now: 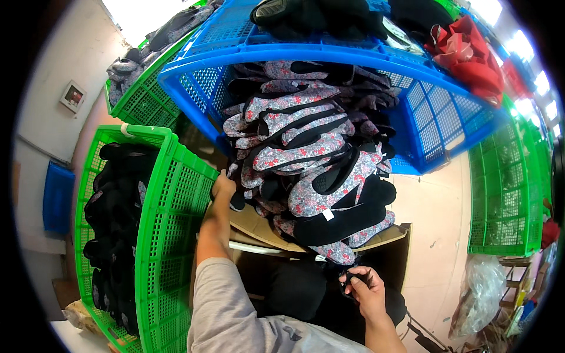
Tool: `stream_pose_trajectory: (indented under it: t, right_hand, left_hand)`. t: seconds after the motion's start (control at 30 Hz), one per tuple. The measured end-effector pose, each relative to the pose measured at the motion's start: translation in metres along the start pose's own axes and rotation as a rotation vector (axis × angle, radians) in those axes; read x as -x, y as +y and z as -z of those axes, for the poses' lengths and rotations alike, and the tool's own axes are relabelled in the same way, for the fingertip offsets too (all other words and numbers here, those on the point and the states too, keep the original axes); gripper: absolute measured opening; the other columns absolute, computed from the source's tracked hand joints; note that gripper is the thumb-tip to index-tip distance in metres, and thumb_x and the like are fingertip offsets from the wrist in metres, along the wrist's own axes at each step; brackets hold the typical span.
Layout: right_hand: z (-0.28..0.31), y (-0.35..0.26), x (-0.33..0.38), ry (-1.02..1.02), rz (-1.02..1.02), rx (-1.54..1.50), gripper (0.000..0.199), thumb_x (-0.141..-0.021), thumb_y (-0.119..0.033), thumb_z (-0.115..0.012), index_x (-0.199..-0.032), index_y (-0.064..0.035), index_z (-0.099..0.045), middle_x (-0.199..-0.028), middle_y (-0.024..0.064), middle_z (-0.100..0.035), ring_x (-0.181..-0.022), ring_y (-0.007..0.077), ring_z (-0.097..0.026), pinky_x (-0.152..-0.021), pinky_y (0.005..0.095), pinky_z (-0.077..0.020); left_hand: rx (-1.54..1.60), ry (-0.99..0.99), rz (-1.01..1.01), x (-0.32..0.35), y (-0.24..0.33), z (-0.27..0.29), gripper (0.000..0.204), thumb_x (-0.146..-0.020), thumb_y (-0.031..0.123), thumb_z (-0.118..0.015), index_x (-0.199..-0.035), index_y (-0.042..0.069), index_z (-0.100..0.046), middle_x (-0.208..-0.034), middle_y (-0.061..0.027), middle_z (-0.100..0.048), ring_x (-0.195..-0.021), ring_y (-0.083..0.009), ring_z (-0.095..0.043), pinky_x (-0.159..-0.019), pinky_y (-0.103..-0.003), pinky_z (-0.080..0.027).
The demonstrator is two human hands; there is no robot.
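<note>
A tall heap of floral-patterned shoe uppers with black linings (312,147) spills out of a tipped blue plastic crate (435,117) onto a cardboard box (382,235). My left hand (223,187) reaches up to the lower left side of the heap, its fingers curled against the pieces there. Lower down, my right hand (365,288) is closed around a small black piece (352,276), just under the bottom of the heap.
A green crate (170,212) full of black uppers stands at my left, touching my forearm. Another green crate (506,194) stands at the right, and more crates lie stacked behind. A clear plastic bag (482,288) lies on the floor at lower right.
</note>
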State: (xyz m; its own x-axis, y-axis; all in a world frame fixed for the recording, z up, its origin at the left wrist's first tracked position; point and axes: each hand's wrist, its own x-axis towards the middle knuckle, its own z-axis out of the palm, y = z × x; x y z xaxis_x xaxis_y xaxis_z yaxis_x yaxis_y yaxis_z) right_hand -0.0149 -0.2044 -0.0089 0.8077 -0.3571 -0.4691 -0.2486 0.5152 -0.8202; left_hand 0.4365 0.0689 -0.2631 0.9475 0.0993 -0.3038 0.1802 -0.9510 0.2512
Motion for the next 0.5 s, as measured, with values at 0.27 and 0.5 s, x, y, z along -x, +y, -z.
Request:
stream_pose_trajectory:
  t: [0.27,0.5]
  right_hand:
    - [0.005,-0.003,0.010,-0.012,0.043,-0.052,0.016,-0.096,-0.004,-0.056,-0.111,-0.0013,-0.057,-0.099,0.0105,-0.070,-0.069,0.0067,-0.059,-0.054,0.0176,-0.0392]
    - [0.019,-0.009,0.024,0.013,0.088,-0.116,0.017,-0.094,-0.001,-0.054,-0.111,-0.0016,-0.056,-0.098,0.0123,-0.070,-0.066,0.0066,-0.058,-0.048,0.0156,-0.0349]
  left_hand:
    - [-0.055,-0.043,-0.184,0.039,0.005,0.091,0.048,-0.080,0.025,-0.068,-0.124,0.010,-0.057,-0.118,-0.0199,-0.065,-0.112,-0.0399,-0.060,-0.092,-0.047,-0.049]
    - [0.200,0.001,-0.216,0.091,-0.018,0.143,0.050,-0.076,0.019,-0.068,-0.122,0.002,-0.059,-0.115,-0.0248,-0.065,-0.109,-0.0413,-0.061,-0.093,-0.044,-0.048]
